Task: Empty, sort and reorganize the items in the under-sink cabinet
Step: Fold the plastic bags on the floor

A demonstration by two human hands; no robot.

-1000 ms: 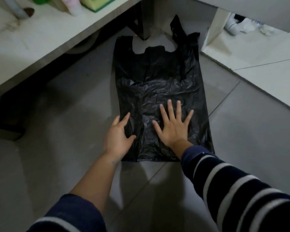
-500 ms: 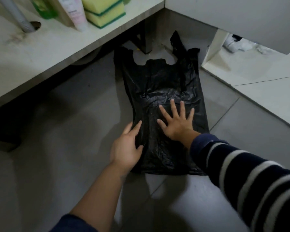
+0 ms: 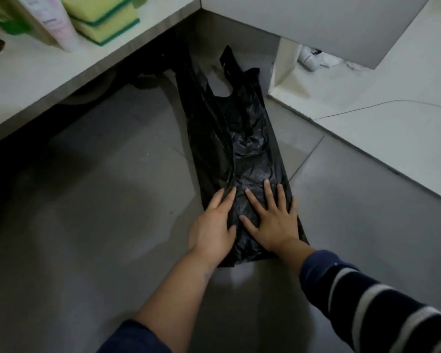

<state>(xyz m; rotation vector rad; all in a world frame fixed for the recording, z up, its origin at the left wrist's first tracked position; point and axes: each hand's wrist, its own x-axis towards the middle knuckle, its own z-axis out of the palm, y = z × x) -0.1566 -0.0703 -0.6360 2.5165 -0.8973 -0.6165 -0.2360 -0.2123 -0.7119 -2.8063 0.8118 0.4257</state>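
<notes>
A black plastic carrier bag (image 3: 242, 138) lies flat on the grey tiled floor, its handles pointing away from me toward the cabinet corner. Its left side is folded over toward the middle, so it looks narrow. My left hand (image 3: 213, 225) lies on the folded left edge near the bottom, fingers straight. Beside it my right hand (image 3: 271, 217) presses flat on the bag with fingers spread. Both hands are close together at the bag's lower end.
The under-sink cabinet floor (image 3: 49, 72) at upper left carries stacked yellow-green sponges (image 3: 105, 19), a pink-white tube (image 3: 54, 21) and a green bottle (image 3: 3, 19). A white raised ledge (image 3: 382, 108) runs along the right, with white crumpled items (image 3: 316, 58) behind a panel.
My left hand has folded the bag's left side over toward the middle and moved next to my right hand. The view has shifted closer to the cabinet.
</notes>
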